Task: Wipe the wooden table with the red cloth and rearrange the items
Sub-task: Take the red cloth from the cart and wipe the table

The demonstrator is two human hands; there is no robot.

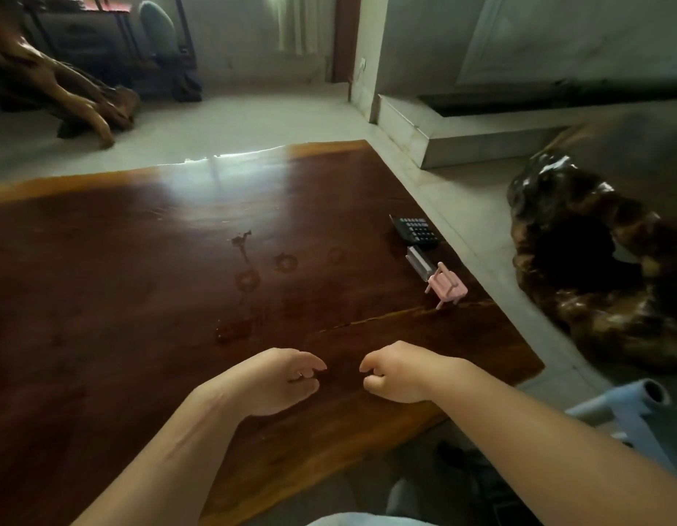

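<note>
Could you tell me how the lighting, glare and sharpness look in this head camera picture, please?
In the head view the room is dim; a bright window glare washes over the far part of the wooden table, making the wet ring marks stand out. The wide lens bends the table's edges. The calculator and pink toy chair look soft, and both empty hands, left and right, are slightly blurred.

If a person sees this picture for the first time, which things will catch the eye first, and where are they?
First come the two bare hands, left hand and right hand, loosely curled and empty, over the near part of the dark glossy wooden table. Next, three small items lie in a row by the table's right edge: a black calculator, a small clear plastic case and a pink miniature toy chair. Ring-shaped water marks show mid-table.
</note>
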